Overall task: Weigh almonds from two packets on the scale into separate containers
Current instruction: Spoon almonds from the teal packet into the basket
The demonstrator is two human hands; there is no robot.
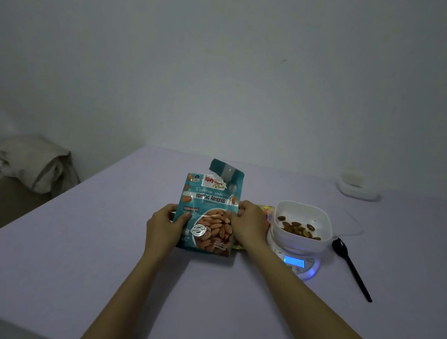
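A: Status of the hands?
B: The left hand (163, 225) grips the left edge of the almond packet (207, 212); the right hand (249, 223) pinches its right edge. The packet is upright on the table (92, 266), top torn.
A: Scale location?
B: The scale (294, 261) is right of the packet. It carries a white container (305, 216) holding almonds (298, 228). A black spoon (351, 266) lies just right.

Bare forearms (134, 293), bare left hand (163, 225), bare right hand (249, 223)
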